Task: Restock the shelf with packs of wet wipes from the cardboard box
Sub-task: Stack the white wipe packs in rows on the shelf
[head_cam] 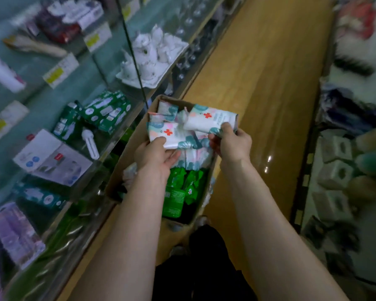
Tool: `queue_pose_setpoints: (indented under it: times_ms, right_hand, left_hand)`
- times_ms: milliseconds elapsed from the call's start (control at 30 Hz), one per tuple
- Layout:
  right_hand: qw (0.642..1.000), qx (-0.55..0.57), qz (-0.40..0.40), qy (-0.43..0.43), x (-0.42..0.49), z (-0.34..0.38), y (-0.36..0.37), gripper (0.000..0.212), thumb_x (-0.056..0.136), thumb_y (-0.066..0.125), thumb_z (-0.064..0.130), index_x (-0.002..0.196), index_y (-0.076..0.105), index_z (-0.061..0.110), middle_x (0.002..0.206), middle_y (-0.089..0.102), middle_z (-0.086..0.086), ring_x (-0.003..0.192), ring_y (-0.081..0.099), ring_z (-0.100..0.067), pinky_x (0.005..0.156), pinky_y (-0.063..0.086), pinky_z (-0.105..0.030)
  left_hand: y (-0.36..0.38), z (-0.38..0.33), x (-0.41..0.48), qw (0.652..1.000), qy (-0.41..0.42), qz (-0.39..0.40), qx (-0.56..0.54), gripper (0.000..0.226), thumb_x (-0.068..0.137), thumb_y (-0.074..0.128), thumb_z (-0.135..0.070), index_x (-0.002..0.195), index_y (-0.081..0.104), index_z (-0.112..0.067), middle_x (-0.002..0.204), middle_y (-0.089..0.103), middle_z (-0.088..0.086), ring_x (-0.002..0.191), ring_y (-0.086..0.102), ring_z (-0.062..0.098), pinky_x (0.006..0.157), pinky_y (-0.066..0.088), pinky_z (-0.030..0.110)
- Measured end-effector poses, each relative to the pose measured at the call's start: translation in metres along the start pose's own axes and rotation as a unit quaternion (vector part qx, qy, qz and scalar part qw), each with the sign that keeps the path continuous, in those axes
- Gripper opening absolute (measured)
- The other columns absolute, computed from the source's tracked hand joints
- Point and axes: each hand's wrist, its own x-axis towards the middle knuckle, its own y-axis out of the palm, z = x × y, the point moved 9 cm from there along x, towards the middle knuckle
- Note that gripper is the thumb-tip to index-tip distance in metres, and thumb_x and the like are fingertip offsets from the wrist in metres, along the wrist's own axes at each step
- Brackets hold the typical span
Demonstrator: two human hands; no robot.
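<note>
An open cardboard box [130, 146] stands on the floor beside the glass shelf [78, 118]. It holds several white wet-wipe packs with a red cross in its far half and green packs [182, 192] in its near half. My left hand [154, 157] grips one white pack [167, 133] at its near edge, just above the others. My right hand [230, 142] pinches a second white pack [211, 120] by its near end and holds it tilted above the box's far right corner.
The glass shelves on the left carry green boxes [106, 111], a lamp bulb [90, 144], white boxes and yellow price tags. A white tray of china [152, 55] sits further along. The wooden aisle floor [258, 83] runs ahead. Another shelf of goods [345, 170] lines the right side.
</note>
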Motion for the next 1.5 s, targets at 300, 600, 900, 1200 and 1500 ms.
queue_pose_setpoints:
  times_ms: [300, 600, 900, 1200, 1500]
  right_hand:
    - [0.976, 0.187, -0.06, -0.097, -0.072, 0.097, -0.117, 0.028, 0.092, 0.059, 0.007, 0.119, 0.055, 0.004, 0.089, 0.068, -0.012, 0.057, 0.064, -0.011, 0.052, 0.052, -0.02]
    - [0.929, 0.249, -0.168, -0.217, -0.124, 0.179, -0.301, 0.034, 0.091, 0.061, 0.011, 0.123, 0.056, 0.005, 0.106, 0.069, -0.014, 0.075, 0.065, -0.014, 0.061, 0.053, -0.023]
    - [0.867, 0.297, -0.262, -0.301, -0.165, 0.223, -0.488, 0.014, 0.092, 0.059, 0.01, 0.105, 0.06, 0.006, 0.086, 0.066, -0.008, 0.066, 0.061, -0.011, 0.058, 0.051, -0.02]
    - [0.802, 0.334, -0.367, -0.333, -0.208, 0.224, -0.636, 0.016, 0.087, 0.062, 0.004, 0.104, 0.064, 0.006, 0.084, 0.066, -0.007, 0.068, 0.061, -0.01, 0.061, 0.052, -0.022]
    - [0.718, 0.403, -0.444, -0.354, -0.226, 0.214, -0.732, 0.004, 0.09, 0.062, 0.007, 0.087, 0.064, 0.006, 0.067, 0.067, -0.002, 0.062, 0.064, -0.007, 0.058, 0.054, -0.019]
  left_hand:
    - [0.124, 0.014, -0.116, 0.983, 0.01, 0.181, 0.016, 0.026, 0.092, 0.054, -0.004, 0.117, 0.055, -0.009, 0.085, 0.064, 0.01, 0.07, 0.064, 0.023, 0.049, 0.057, 0.028]
    - [0.256, 0.102, -0.257, 0.945, -0.01, 0.32, 0.062, 0.031, 0.089, 0.06, -0.004, 0.119, 0.056, -0.007, 0.091, 0.067, 0.01, 0.075, 0.067, 0.025, 0.058, 0.059, 0.032]
    - [0.364, 0.23, -0.393, 0.89, -0.08, 0.438, 0.099, 0.031, 0.091, 0.057, -0.002, 0.121, 0.054, -0.006, 0.087, 0.063, 0.013, 0.073, 0.064, 0.025, 0.058, 0.058, 0.034]
    - [0.43, 0.353, -0.503, 0.827, -0.137, 0.522, 0.158, 0.033, 0.091, 0.056, -0.003, 0.124, 0.054, -0.005, 0.101, 0.062, 0.015, 0.077, 0.063, 0.027, 0.052, 0.059, 0.032]
    - [0.474, 0.451, -0.573, 0.743, -0.204, 0.594, 0.232, 0.021, 0.091, 0.058, -0.002, 0.111, 0.057, -0.005, 0.106, 0.064, 0.015, 0.087, 0.066, 0.028, 0.071, 0.058, 0.035]
